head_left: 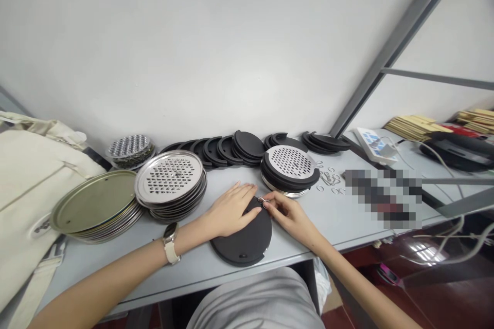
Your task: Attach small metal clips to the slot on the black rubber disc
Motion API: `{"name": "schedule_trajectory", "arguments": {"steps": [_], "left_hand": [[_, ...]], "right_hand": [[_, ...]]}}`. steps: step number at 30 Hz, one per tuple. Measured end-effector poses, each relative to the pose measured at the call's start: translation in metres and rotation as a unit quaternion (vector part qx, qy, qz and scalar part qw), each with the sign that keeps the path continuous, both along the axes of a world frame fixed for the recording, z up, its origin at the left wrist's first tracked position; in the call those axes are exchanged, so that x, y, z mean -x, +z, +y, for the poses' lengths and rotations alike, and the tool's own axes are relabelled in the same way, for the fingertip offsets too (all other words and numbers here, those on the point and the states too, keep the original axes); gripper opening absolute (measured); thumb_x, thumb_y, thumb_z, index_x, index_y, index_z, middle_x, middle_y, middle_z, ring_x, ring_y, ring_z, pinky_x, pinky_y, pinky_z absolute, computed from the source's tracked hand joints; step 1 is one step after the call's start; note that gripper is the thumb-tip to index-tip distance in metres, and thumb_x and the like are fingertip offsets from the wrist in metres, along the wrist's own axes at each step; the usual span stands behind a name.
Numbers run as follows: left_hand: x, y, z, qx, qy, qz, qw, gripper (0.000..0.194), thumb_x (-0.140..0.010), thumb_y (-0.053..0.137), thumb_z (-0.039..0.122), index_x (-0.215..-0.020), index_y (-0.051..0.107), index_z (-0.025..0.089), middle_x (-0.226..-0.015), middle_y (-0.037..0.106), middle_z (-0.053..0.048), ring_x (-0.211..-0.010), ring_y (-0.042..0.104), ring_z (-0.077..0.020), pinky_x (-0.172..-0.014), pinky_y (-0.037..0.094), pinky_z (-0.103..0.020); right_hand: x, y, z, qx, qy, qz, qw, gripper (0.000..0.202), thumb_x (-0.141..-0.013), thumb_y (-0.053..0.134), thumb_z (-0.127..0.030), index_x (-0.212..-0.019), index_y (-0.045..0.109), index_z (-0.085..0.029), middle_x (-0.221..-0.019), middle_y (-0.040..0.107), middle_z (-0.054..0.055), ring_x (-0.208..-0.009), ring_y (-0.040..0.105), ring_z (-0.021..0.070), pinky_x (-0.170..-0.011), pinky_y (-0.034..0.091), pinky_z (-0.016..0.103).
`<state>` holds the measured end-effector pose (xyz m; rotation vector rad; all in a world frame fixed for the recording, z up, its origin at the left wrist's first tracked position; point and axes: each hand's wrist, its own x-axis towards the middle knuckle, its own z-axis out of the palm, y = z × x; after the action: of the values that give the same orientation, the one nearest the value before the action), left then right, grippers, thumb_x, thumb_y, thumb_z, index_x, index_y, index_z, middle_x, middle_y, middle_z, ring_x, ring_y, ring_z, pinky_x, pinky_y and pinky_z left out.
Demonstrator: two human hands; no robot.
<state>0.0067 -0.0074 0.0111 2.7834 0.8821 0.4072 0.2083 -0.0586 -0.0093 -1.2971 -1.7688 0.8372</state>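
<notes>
A round black disc [245,239] lies near the table's front edge. My left hand [231,209] rests flat on its upper left part, fingers stretched out. At the disc's upper right edge, my right hand [283,212] pinches a small metal ring [264,202] between thumb and fingers. Just behind my right hand stands a stack with a perforated metal grater plate [291,161] in a black rim on top. More metal rings [328,177] lie loose to the right of that stack.
Left of my hands are stacked grater plates [170,177], green-topped lids [96,203] and a cream bag [31,180]. Black discs [247,145] line the wall. At right stand a white box [374,145] and a metal frame post [386,59]; a blurred patch covers part of the table.
</notes>
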Motion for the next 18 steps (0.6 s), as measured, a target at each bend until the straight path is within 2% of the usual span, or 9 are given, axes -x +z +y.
{"name": "schedule_trajectory", "arguments": {"steps": [3,8,12,18], "left_hand": [[0.0001,0.0000,0.0001,-0.004,-0.002,0.001,1.000,0.052,-0.098,0.032,0.045,-0.138,0.037,0.012,-0.142,0.044,-0.014,-0.133,0.039,-0.0251,-0.113,0.028,-0.043],[0.0003,-0.0005,0.0002,-0.009,-0.003,0.000,1.000,0.052,-0.098,0.032,0.046,-0.137,0.038,0.013,-0.142,0.044,-0.014,-0.132,0.040,-0.0250,-0.112,0.029,-0.043],[0.0000,-0.0001,0.0000,-0.001,-0.003,-0.003,1.000,0.051,-0.098,0.031,0.045,-0.137,0.038,0.013,-0.142,0.044,-0.014,-0.133,0.040,-0.0252,-0.111,0.030,-0.044],[0.0000,0.0006,-0.0001,0.007,0.000,-0.003,1.000,0.052,-0.097,0.033,0.045,-0.137,0.038,0.012,-0.142,0.044,-0.014,-0.133,0.040,-0.0248,-0.112,0.030,-0.042]], "right_hand": [[0.0008,0.0043,-0.0017,-0.016,-0.001,-0.006,1.000,0.019,-0.093,0.048,-0.034,-0.096,0.057,-0.018,-0.069,0.053,-0.001,-0.065,0.051,0.0138,-0.061,0.043,0.025],[0.0034,0.0085,-0.0056,-0.046,0.021,-0.025,0.998,0.016,-0.095,0.044,-0.030,-0.100,0.055,-0.019,-0.087,0.060,0.004,-0.076,0.056,0.0154,-0.072,0.046,0.028],[0.0064,0.0080,-0.0050,-0.063,0.013,-0.051,0.997,0.012,-0.094,0.045,-0.028,-0.094,0.054,-0.020,-0.083,0.058,0.003,-0.073,0.055,0.0159,-0.069,0.046,0.028],[0.0052,0.0064,-0.0027,-0.120,-0.014,-0.066,0.991,0.012,-0.093,0.044,-0.022,-0.087,0.054,-0.020,-0.089,0.056,0.006,-0.086,0.055,0.0192,-0.080,0.045,0.033]]}}
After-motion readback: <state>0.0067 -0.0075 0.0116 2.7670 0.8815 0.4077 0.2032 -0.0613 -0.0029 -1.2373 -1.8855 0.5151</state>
